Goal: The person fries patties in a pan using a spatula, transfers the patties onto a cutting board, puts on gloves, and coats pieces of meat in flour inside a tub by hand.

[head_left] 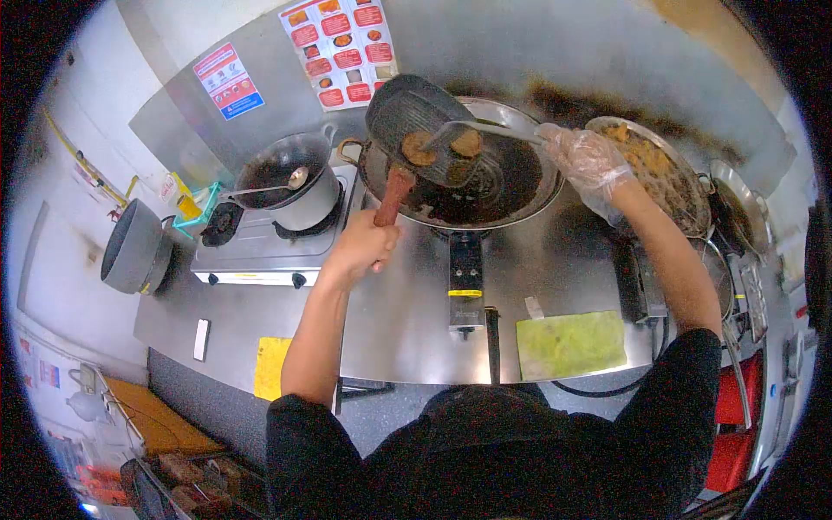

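- L hand (368, 241), bare, is wrapped tight round a reddish-brown handle (396, 198); fingertips partly turned from view.
- That handle belongs to a dark ridged grill pan (407, 104), tipped up above the big wok (536, 198); can't tell if the pan's lower edge touches the wok.
- Two round brown patties (419, 148) are against the pan's ridged face, nr its lower half; R one is partly behind the utensil.
- R hand (591, 163), in a clear plastic glove, is closed on a metal utensil (498, 129); glove glare & wrinkles blur exact finger positions.
- Utensil's far end is by the L patty; type of tip unclear, contact w/ patty can't be told.
- Wok holds dark liquid (498, 186); its back L part is hidden by the pan.
- R of wok: a wide pan (690, 159) w/ browned, frothy contents, partly covered by R hand & forearm; details too blurry to ID.
- L on the stove: a pot (312, 206) w/ a ladle (297, 178) across its top; pot's contents dark, hard to make out.
- Yellow cloth (273, 368) nr counter edge, beside L forearm; green cloth (572, 345) lies flat on R side.
- Wall poster (340, 48) cut off at top, text illegible.
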{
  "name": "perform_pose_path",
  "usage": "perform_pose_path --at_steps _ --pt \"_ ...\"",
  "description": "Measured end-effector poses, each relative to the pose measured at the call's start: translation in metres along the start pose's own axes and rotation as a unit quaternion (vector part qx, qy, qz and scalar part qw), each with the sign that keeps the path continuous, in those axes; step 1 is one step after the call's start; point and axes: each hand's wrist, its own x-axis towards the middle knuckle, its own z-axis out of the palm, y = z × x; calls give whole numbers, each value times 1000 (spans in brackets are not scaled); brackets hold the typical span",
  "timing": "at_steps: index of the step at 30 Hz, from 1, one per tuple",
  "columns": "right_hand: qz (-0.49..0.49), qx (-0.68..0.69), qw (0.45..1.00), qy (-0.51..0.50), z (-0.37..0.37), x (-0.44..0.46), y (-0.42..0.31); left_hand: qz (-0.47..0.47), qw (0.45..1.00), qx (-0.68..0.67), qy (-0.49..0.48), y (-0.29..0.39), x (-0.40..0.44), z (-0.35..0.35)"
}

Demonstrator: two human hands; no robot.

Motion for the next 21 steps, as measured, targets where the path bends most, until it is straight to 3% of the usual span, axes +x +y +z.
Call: perform_pose_path --at_steps 6,10,12,16,21 --pt "-3 -10 997 -72 -12 9 9 -79 985 -153 -30 -5 2 7" --pt "-8 -95 993 -70 -40 6 -3 -66 986 -149 -37 -7 2 4" --pt "-19 -59 998 19 -43 2 4 -53 992 -110 -23 -7 0 3" --pt "36 -129 990 -45 -33 10 24 -22 997 -72 -19 3 -11 3" --pt "-5 -27 1000 -10 -26 -3 26 -24 998 -57 -29 10 -13 3"
